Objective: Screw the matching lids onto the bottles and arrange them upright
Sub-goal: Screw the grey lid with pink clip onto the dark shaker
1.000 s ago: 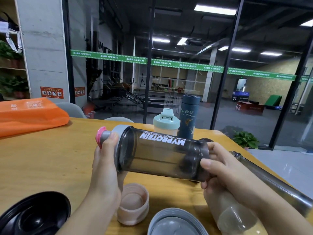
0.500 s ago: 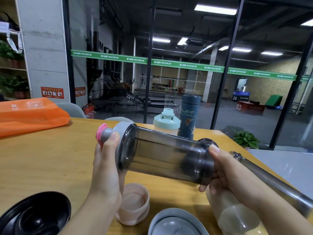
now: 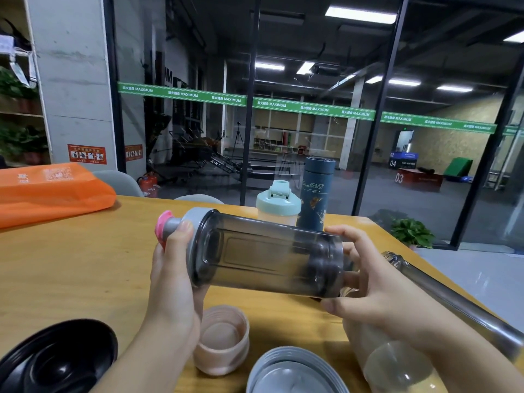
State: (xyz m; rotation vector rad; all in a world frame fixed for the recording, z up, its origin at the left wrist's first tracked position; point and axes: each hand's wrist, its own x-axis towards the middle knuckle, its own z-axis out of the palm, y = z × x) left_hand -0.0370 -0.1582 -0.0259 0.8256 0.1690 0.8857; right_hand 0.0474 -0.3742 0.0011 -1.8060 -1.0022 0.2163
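smoky bottle [image 3: 266, 256] held sideways between left hand [image 3: 173, 279] and right hand [image 3: 377, 290].

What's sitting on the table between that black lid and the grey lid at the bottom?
In the head view, a pink cup-like lid stands open side up between the black lid and grey lid.

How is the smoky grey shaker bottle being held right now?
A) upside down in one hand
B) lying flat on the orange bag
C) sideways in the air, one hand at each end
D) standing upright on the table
C: the grey shaker bottle lies sideways above the table, left hand gripping its lid end, right hand its base.
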